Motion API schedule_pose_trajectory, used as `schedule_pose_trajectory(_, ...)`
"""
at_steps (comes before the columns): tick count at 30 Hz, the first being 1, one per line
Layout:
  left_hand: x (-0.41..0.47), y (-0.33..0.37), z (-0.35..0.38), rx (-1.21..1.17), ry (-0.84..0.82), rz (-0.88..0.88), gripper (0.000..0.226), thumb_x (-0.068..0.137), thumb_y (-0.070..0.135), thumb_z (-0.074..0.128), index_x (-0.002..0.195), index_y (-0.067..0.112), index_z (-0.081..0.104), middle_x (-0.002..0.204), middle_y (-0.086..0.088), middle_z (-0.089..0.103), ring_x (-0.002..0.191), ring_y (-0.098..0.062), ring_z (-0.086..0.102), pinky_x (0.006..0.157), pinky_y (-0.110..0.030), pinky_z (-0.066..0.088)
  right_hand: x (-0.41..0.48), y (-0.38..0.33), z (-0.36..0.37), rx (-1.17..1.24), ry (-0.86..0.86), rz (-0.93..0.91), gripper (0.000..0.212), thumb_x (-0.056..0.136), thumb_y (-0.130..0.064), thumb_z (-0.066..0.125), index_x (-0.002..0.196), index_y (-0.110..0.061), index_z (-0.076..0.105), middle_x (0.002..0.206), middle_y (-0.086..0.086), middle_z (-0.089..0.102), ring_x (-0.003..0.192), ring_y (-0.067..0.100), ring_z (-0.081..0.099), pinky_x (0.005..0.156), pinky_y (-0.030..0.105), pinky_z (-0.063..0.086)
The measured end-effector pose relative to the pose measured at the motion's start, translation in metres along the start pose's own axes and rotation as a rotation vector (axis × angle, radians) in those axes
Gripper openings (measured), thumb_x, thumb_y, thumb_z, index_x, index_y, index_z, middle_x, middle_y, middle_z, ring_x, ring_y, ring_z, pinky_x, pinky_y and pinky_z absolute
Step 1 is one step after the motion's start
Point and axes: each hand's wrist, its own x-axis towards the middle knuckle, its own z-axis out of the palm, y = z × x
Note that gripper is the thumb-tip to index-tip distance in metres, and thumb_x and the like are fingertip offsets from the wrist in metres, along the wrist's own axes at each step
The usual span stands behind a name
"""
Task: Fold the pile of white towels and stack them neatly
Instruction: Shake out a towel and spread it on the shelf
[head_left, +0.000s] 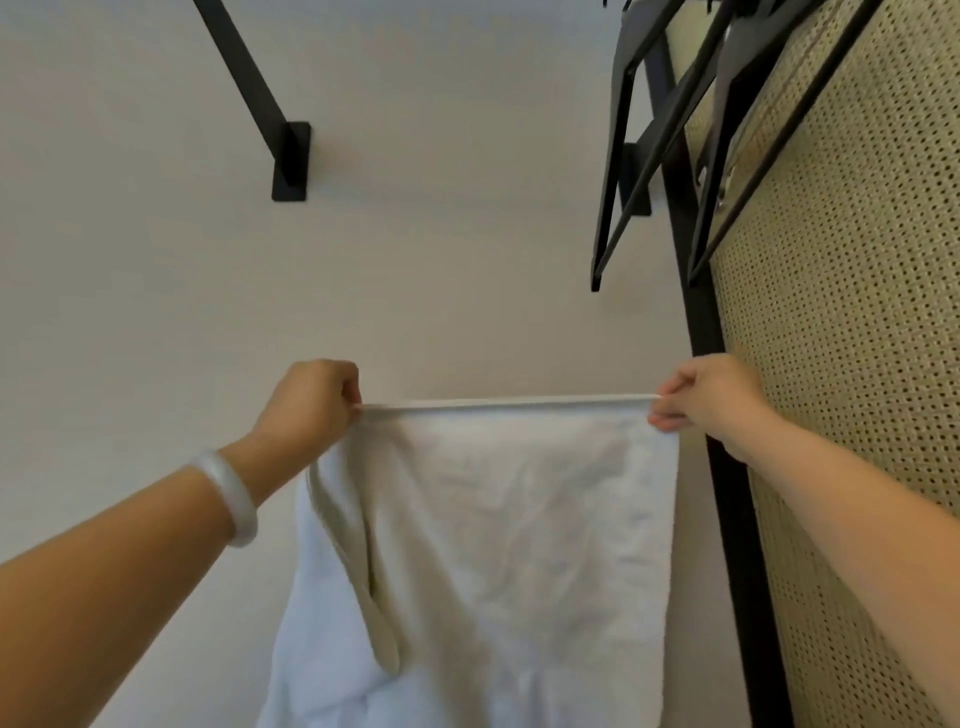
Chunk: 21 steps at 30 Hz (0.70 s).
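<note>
- A pale bangle sits on the left wrist, nearest to me.
- The white towel hangs in the air between both hands, its top edge pulled taut and its left side folded over and drooping.
- The left hand pinches the top left corner with its fingers curled.
- The right hand pinches the top right corner between its fingers.
- A woven cane panel in a black frame stands at the right.
- Dark hangers and a black bracket sit against the plain wall behind.
</note>
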Motion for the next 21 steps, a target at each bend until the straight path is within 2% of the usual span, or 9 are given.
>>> schedule_pose_trajectory(2, -0.043, -0.012, 0.016, 0.020, -0.071, -0.017, 0.028, 0.081, -0.001, 0.066, 0.065, 0.020, 0.057, 0.078, -0.005, 0.065, 0.078, -0.025, 0.058, 0.068, -0.028, 0.039, -0.027, 0.039, 0.005, -0.030, -0.087, 0.046, 0.014, 0.079, 0.012, 0.075, 0.078, 0.003, 0.064, 0.076, 0.024, 0.071, 0.075, 0.034, 0.074, 0.078, 0.042, 0.061)
schedule_pose_trajectory(8, -0.218, -0.043, 0.073, 0.018, -0.405, -0.189, 0.030, 0.081, 0.005, 0.072, 0.064, 0.024, 0.056, 0.080, -0.004, 0.066, 0.078, -0.024, 0.060, 0.070, -0.030, 0.043, -0.151, 0.198, 0.034, -0.087, -0.286, 0.355, 0.019, 0.069, 0.016, 0.080, 0.073, 0.002, 0.066, 0.072, 0.020, 0.068, 0.077, 0.034, 0.072, 0.081, 0.043, 0.059)
schedule_pose_trajectory(11, -0.301, -0.050, 0.091, 0.002, -0.553, -0.275, 0.026, 0.081, 0.005, 0.071, 0.066, 0.021, 0.057, 0.078, 0.000, 0.061, 0.078, -0.022, 0.058, 0.069, -0.029, 0.040, -0.211, 0.253, 0.035, -0.122, -0.320, 0.454, 0.020, 0.069, 0.019, 0.078, 0.072, 0.004, 0.066, 0.071, 0.020, 0.066, 0.077, 0.037, 0.071, 0.071, 0.038, 0.063)
schedule_pose_trajectory(13, -0.343, -0.051, 0.094, -0.020, -0.602, -0.312, 0.021, 0.080, 0.004, 0.070, 0.068, 0.017, 0.059, 0.077, 0.000, 0.061, 0.077, -0.022, 0.058, 0.067, -0.029, 0.040, -0.243, 0.270, 0.031, -0.146, -0.340, 0.489, 0.020, 0.070, 0.020, 0.077, 0.072, 0.004, 0.066, 0.074, 0.021, 0.065, 0.075, 0.034, 0.070, 0.064, 0.031, 0.062)
schedule_pose_trajectory(18, -0.417, -0.048, 0.080, -0.046, -0.660, -0.335, 0.019, 0.080, 0.003, 0.068, 0.069, 0.016, 0.058, 0.076, 0.000, 0.061, 0.074, -0.022, 0.058, 0.066, -0.033, 0.045, -0.304, 0.280, 0.010, -0.240, -0.374, 0.559, 0.015, 0.073, 0.013, 0.078, 0.075, 0.001, 0.071, 0.084, 0.019, 0.070, 0.082, 0.028, 0.072, 0.076, 0.036, 0.062)
schedule_pose_trajectory(21, -0.463, -0.042, 0.058, -0.060, -0.689, -0.302, 0.023, 0.082, 0.006, 0.064, 0.068, 0.020, 0.052, 0.073, 0.007, 0.054, 0.070, -0.020, 0.055, 0.064, -0.033, 0.045, -0.354, 0.267, -0.007, -0.359, -0.377, 0.531, 0.013, 0.077, 0.005, 0.079, 0.079, -0.007, 0.073, 0.084, 0.009, 0.071, 0.083, 0.020, 0.070, 0.068, 0.024, 0.054)
